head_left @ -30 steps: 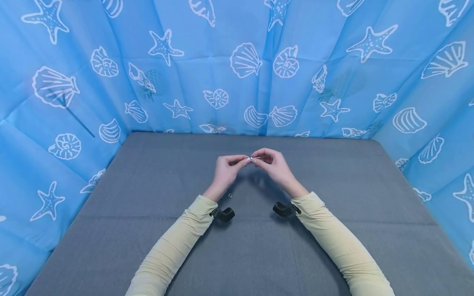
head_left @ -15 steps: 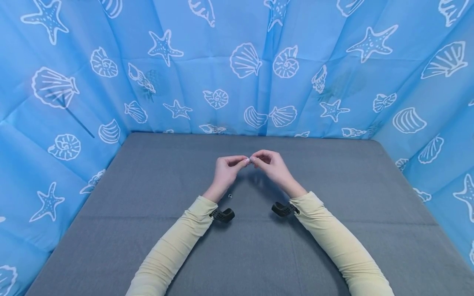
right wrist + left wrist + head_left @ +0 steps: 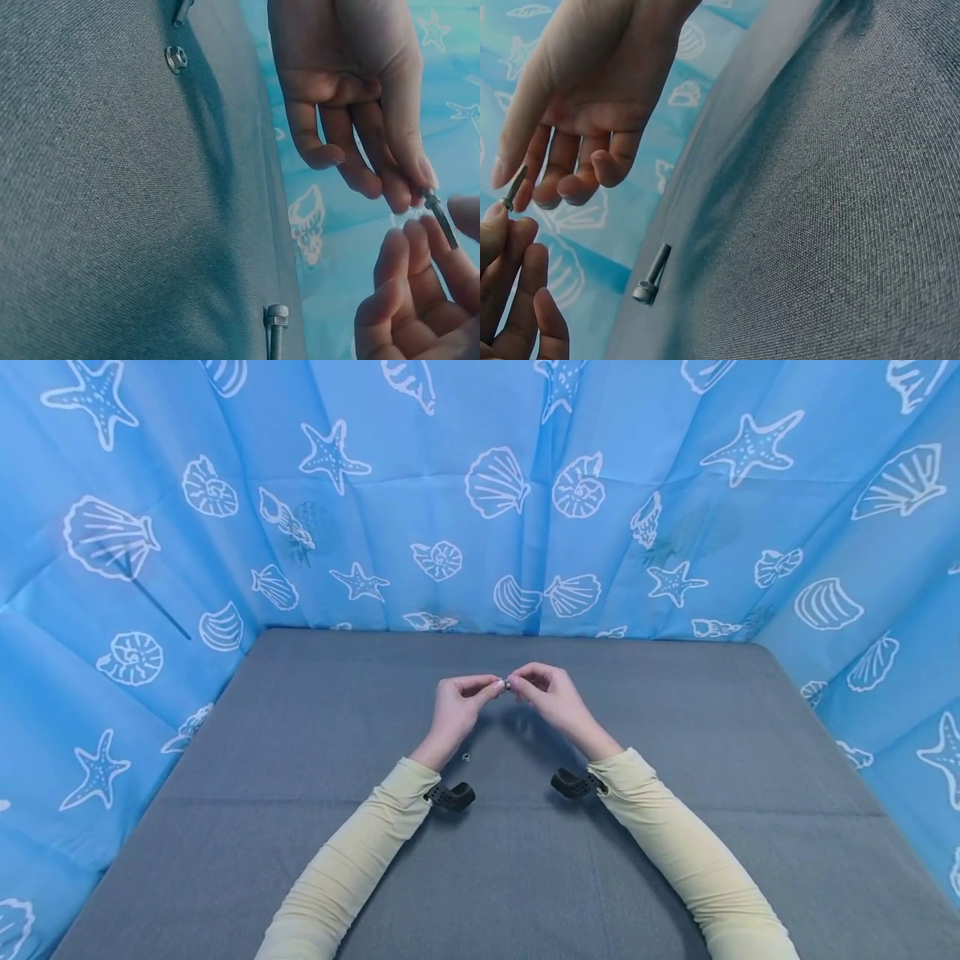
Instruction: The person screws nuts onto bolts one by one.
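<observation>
The left hand (image 3: 457, 702) had its grip on a bolt (image 3: 442, 219), pinching one end, with the shaft pointing right. The right hand (image 3: 551, 695) had its thumb and forefinger about that shaft; whether its grip pressed on it, I could not tell. The bolt was above the tabletop (image 3: 510, 877), between both hands. Nearer, just right of the left wrist, lay a nut (image 3: 467, 757). A second bolt (image 3: 655, 271) lay on the tabletop. A blue curtain (image 3: 360, 510) hung at the far side.

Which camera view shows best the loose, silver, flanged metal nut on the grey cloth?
Right wrist view: the nut appears largest, its shape clear. Head view shows it tiny; left wrist view does not show it.
</observation>
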A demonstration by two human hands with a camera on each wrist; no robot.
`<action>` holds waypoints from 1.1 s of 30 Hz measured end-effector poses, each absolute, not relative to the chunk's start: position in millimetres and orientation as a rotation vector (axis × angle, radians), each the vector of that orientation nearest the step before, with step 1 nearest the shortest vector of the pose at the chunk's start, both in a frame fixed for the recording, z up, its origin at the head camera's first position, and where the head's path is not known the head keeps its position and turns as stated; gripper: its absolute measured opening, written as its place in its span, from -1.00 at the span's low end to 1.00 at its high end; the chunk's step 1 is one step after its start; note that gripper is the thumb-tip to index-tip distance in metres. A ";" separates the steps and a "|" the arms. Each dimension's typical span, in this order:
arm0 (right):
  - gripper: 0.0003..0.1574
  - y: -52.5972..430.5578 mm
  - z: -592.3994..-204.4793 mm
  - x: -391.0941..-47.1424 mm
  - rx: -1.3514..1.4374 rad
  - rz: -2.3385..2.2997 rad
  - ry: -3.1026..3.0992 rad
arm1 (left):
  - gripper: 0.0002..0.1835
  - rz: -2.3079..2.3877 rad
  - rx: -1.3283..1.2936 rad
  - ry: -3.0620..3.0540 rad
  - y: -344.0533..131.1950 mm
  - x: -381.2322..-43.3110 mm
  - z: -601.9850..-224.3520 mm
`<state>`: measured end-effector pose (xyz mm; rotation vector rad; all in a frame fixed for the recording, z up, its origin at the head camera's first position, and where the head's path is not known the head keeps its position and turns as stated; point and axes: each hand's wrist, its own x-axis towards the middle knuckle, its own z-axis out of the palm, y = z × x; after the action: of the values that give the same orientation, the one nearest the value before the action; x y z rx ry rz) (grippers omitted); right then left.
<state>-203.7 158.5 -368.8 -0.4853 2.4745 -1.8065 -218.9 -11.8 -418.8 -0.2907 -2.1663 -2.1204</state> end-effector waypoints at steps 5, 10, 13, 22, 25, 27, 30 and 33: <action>-0.73 158.5 -373.0 -206.9 -0.530 -1.857 2.445 | -0.79 -2.124 -0.295 -2.159 -12.7 -218.5 -419.3; -0.73 161.3 -388.9 -217.4 -0.485 -1.835 2.462 | -0.79 -2.149 -0.300 -2.138 -12.1 -218.2 -420.4; -0.71 163.4 -397.7 -222.0 -0.459 -1.859 2.456 | -0.77 -2.139 -0.293 -2.145 -11.5 -218.3 -421.0; -0.72 162.2 -391.4 -217.6 -0.520 -1.855 2.448 | -0.76 -2.122 -0.340 -2.157 -12.0 -217.2 -418.8; -0.72 161.4 -387.3 -214.5 -0.523 -1.870 2.432 | -0.75 -2.117 -0.367 -2.173 -13.2 -208.9 -405.3; -0.72 161.3 -388.1 -214.3 -0.527 -1.886 2.417 | -0.75 -2.113 -0.376 -2.191 -13.9 -203.3 -396.0; -0.74 163.6 -400.3 -221.5 -0.524 -1.883 2.428 | -0.77 -2.097 -0.369 -2.201 -14.1 -196.3 -386.6; -0.71 163.4 -399.3 -221.4 -0.489 -1.857 2.463 | -0.78 -2.105 -0.348 -2.178 -13.1 -196.6 -387.8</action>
<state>-221.4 163.4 -399.3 -0.4893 2.4632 -1.8571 -196.6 -13.1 -387.8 -0.3483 -2.1784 -2.1050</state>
